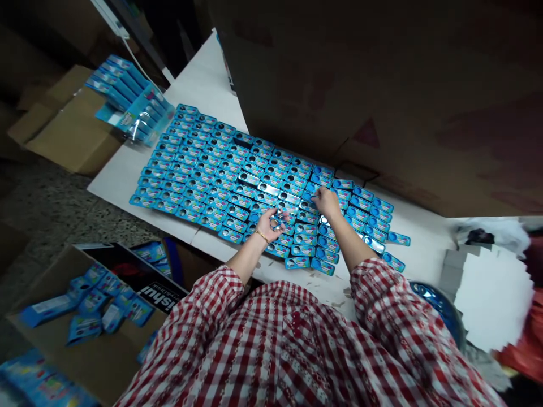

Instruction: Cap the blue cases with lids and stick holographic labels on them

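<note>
Rows of small flat blue cases, printed with bright lettering and each with a round spot at one end, lie close together on the white table. Many spots look dark or silvery; toward the right several look blue. My left hand is palm up above the front rows, fingers curled round a few small shiny round pieces. Over the cases to its right, my right hand points down with fingertips pinched together at one blue case. Whatever is between those fingertips is too small to make out.
A large brown carton stands along the table's far side. Stacked blue packs sit at the far left end. An open box of blue packets is low left. A dark blue bowl and white card stack are at right.
</note>
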`<state>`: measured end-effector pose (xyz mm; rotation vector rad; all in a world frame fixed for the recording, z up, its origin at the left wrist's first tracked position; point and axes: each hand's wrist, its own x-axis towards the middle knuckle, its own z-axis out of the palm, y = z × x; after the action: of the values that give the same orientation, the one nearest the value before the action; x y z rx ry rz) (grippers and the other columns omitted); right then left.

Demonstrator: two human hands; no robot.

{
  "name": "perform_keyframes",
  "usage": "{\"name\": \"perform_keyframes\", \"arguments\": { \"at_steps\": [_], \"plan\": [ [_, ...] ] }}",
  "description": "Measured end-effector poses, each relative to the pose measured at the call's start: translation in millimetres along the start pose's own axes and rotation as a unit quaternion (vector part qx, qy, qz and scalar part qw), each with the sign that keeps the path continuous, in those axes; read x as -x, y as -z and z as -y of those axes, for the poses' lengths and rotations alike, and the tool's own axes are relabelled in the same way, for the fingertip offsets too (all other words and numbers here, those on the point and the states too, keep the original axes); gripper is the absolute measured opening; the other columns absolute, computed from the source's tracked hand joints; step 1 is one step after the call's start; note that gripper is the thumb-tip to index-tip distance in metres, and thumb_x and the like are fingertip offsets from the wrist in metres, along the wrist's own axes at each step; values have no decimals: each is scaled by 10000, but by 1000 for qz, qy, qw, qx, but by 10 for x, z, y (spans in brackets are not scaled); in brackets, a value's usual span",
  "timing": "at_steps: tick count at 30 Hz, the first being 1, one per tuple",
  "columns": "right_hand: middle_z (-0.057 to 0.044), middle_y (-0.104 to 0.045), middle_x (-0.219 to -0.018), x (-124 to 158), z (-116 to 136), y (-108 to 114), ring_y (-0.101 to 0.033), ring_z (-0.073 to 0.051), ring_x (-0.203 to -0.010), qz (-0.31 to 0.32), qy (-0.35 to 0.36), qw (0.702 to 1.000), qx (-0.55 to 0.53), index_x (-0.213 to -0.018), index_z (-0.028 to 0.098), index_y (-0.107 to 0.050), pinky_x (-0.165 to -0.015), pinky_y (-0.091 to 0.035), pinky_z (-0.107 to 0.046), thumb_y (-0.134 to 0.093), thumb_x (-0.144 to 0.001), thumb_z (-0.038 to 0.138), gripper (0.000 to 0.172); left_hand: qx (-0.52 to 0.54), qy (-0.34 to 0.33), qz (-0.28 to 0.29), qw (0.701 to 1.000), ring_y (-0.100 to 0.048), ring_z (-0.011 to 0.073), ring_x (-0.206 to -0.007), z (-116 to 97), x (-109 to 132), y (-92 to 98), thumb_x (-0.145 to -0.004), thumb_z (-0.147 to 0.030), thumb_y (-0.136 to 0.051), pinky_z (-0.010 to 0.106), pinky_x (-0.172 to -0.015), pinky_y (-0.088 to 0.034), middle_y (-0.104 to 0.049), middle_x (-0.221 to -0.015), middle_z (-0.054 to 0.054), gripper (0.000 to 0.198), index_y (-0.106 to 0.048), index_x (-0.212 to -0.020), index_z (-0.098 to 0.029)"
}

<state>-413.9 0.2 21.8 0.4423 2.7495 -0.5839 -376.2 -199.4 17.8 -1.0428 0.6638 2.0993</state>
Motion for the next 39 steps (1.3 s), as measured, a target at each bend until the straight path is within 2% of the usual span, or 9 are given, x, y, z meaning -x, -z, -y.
{"name": "perform_keyframes", "arguments": {
  "at_steps": [6,11,14,16,18,21,24,30,39],
  "plan": [
    [-172,-632,-1089,-200,282,-131,-599,-263,-994,140,-14,978,157,-1063,137,-612,-773,-468,-314,-669,-702,192,370,4,1,5,1000,-632,144,-587,-15,-19,13,-798,-209,-523,175,-394,-389,-649,-683,64,84,-549,-774,-132],
    [-183,-623,-1103,-346,391,-140,-595,-294,-1013,156,-45,970,182,-1076,122,-615,-789,-486,-359,-762,-607,194,497,2,-10,-5,1000,-622,139,-571,-53,-23,1,-813,-217,-511,176,-396,-390,-643,-670,65,108,-552,-767,-129],
    [-182,-627,-1088,-238,349,-115,-595,-303,-1004,129,-34,975,175,-1122,133,-590,-784,-478,-374,-752,-630,210,523,-8,-9,-6,1000,-622,138,-574,-45,-27,8,-807,-217,-523,178,-389,-388,-645,-680,69,109,-555,-761,-124],
    [-148,-647,-1043,-61,332,-111,-603,-278,-980,82,-3,988,129,-1127,168,-589,-780,-467,-361,-669,-735,262,410,-21,-7,-11,1000,-622,134,-571,-30,-32,2,-809,-213,-521,175,-383,-382,-645,-685,71,113,-559,-758,-120],
    [-93,-664,-983,148,345,-118,-613,-226,-929,54,68,995,41,-1082,206,-619,-781,-453,-319,-571,-823,304,282,-36,-1,-22,999,-617,132,-556,-8,-37,-20,-809,-217,-528,172,-379,-375,-635,-670,67,116,-561,-755,-119],
    [-38,-662,-948,395,405,-127,-602,-157,-852,98,209,970,-74,-1029,224,-658,-760,-431,-249,-619,-797,279,242,-43,-2,-54,998,-568,106,-474,40,-41,-59,-797,-224,-557,179,-383,-380,-584,-596,21,97,-564,-757,-136],
    [-32,-655,-933,513,441,-112,-584,-137,-806,139,251,953,-97,-1031,210,-671,-734,-422,-234,-674,-738,201,293,-51,-3,-68,996,-515,75,-427,94,-52,-68,-798,-208,-554,178,-386,-377,-565,-589,-3,68,-573,-773,-148],
    [-67,-656,-925,625,430,-140,-585,-157,-814,114,209,967,-89,-1022,182,-689,-734,-437,-258,-584,-822,326,269,-87,-19,-65,994,-483,62,-409,196,-97,-58,-787,-208,-569,172,-395,-377,-532,-541,-34,45,-577,-790,-163],
    [-26,-679,-924,349,30,-120,-617,-172,-872,37,59,995,-72,-911,197,-695,-778,-455,-269,-600,-764,198,175,-60,6,-15,998,-622,127,-564,137,-58,4,-810,-276,-536,166,-405,-393,-636,-685,58,157,-538,-729,-141]
  ]
}}
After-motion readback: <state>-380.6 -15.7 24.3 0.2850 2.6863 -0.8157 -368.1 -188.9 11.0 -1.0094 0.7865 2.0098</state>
